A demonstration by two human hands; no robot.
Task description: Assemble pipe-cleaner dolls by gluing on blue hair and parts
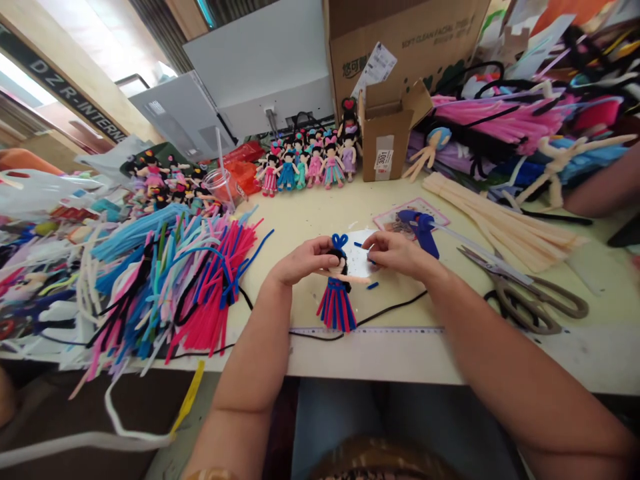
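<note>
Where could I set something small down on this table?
Bare tabletop shows between the grouped dolls and the left hand, right of the colourful fuzzy stems. Another strip lies below the ruler, between the forearms. The left end and far-right corner are crowded.

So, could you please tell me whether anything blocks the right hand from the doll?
Nothing visible blocks it; only a small blue piece shows between the right hand and the doll in the left hand.

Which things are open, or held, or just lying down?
Striped-skirt doll: held in left hand
Small blue piece: at right hand's fingertips
Small cardboard box: flaps open
Glue gun: lying down
Scissors: lying down
</note>
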